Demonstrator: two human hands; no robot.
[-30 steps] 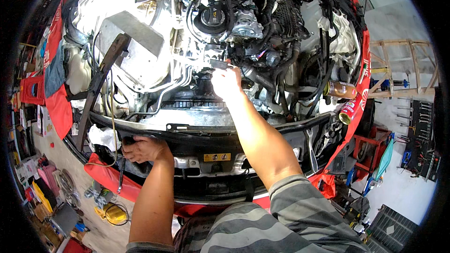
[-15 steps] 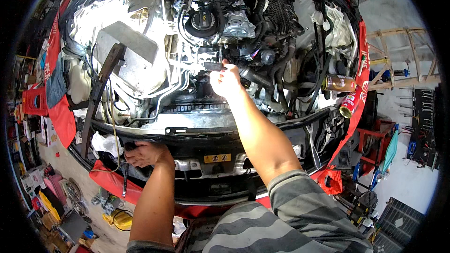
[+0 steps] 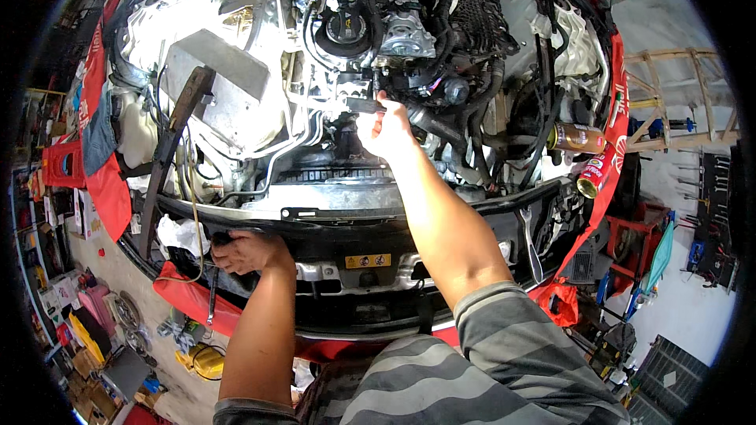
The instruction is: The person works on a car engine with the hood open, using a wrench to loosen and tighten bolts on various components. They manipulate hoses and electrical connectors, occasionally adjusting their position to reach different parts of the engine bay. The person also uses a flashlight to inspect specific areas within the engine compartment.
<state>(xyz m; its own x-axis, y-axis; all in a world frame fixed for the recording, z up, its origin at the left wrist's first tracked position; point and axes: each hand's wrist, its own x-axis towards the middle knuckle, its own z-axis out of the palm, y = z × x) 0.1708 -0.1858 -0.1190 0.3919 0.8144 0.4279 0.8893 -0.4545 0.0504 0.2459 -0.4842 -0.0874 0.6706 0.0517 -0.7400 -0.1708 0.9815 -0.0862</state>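
My right hand (image 3: pixel 383 127) reaches into the open engine bay, its fingers closed by a short black bar-shaped piece (image 3: pixel 361 105) at the front of the engine (image 3: pixel 394 39). What the fingers grip is too small and dark to make out. A round black cap (image 3: pixel 343 29) sits just beyond. My left hand (image 3: pixel 250 253) is at the car's front crossmember (image 3: pixel 346 228), fingers curled around something dark that they mostly hide. A wrench (image 3: pixel 213 295) hangs just below that hand, beside a crumpled white wad (image 3: pixel 179 234).
Red fender covers (image 3: pixel 101 197) drape the sides. A dark bar (image 3: pixel 175 149) slants across the left of the bay. Two spray cans (image 3: pixel 579 139) lie at the right edge, with a large metal spanner (image 3: pixel 530 244) nearer me. Tools hang on a rack (image 3: pixel 713 212).
The whole view has shifted slightly, with the car a little further right in it. Both hands stay at almost the same places on the car.
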